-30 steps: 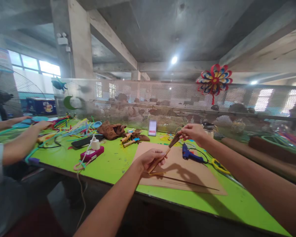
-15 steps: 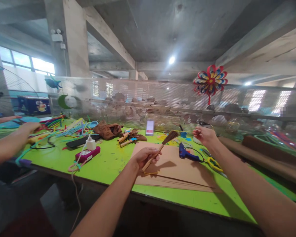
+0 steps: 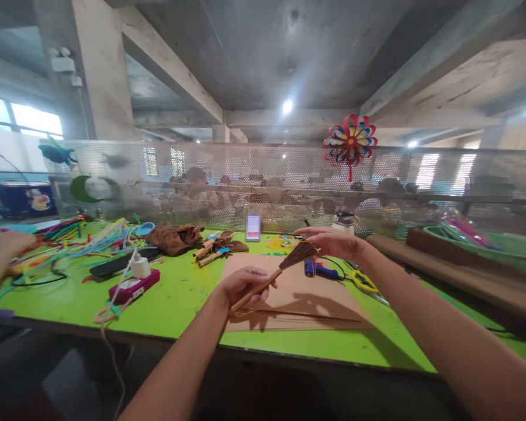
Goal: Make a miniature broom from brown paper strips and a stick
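Note:
My left hand [image 3: 242, 285] is closed round the thin handle of a small brown broom-like craft piece [image 3: 284, 264], whose fanned bristle end points up and right. My right hand [image 3: 333, 241] reaches in from the right and its fingers touch the bristle end; the fingers are loosely curled and partly apart. Both hands hover over a stack of brown cardboard sheets [image 3: 302, 301] lying on the green table [image 3: 188, 304]. A blue glue gun [image 3: 318, 269] lies just behind the cardboard, below my right hand.
A phone [image 3: 253, 227] stands upright against the mesh screen [image 3: 245, 175]. Coloured strips [image 3: 92, 234], brown fabric [image 3: 173, 237], a pink power strip [image 3: 134, 285] and yellow scissors [image 3: 363, 282] lie about. Another person's hand [image 3: 0, 251] is at the far left. A paper pinwheel [image 3: 349, 139] hangs above.
My right hand let go of the bristle end, drew back to the right, then returned to touch it. The view has shifted right, and the bristles now look more fanned.

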Tool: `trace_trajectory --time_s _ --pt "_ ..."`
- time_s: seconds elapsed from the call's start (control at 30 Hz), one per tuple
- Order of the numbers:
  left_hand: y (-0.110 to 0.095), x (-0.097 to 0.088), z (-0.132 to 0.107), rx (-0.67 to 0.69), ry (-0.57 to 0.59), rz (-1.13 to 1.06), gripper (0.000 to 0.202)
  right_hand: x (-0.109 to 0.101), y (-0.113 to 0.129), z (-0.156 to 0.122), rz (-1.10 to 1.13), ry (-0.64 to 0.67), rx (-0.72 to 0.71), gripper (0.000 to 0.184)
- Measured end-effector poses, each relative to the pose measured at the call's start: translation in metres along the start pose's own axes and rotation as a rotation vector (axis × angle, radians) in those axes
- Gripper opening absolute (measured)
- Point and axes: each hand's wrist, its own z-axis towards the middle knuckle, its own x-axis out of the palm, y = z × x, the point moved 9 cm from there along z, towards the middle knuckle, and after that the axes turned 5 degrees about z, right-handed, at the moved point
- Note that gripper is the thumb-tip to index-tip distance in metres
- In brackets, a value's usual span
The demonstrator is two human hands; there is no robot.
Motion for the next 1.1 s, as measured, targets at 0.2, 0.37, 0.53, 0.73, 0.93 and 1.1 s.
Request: trace_trajectory --time_s 0.2,0.37,0.53,0.73,0.93,1.1 --pt "0.005 0.006 -0.002 -0.049 0.08 -0.036 0.029 -0.018 -0.01 -0.006 -0.133 -0.012 0.039 0.033" --pt "0.009 0.005 -0.001 -0.072 0.067 -0.061 0.028 -0.048 0.004 -0.014 -0.234 -0.275 -0.065 0.021" --pt "0.009 0.003 -0.001 -0.062 0.057 -0.05 0.028 -0.065 0.006 -0.018 -0.268 -0.413 -0.097 0.022" --pt "0.009 -0.002 0.0 -0.064 0.019 -0.017 0.028 -0.071 0.015 -0.021 -0.356 -0.578 -0.164 0.024" --pt "0.005 -0.005 0.001 -0.02 -0.028 -0.033 0.026 -0.031 0.015 -0.02 -0.402 -0.405 -0.155 0.033" --pt "0.007 -0.006 0.001 -0.036 -0.03 -0.009 0.028 -0.025 -0.003 -0.021 -0.262 -0.259 -0.051 0.04"
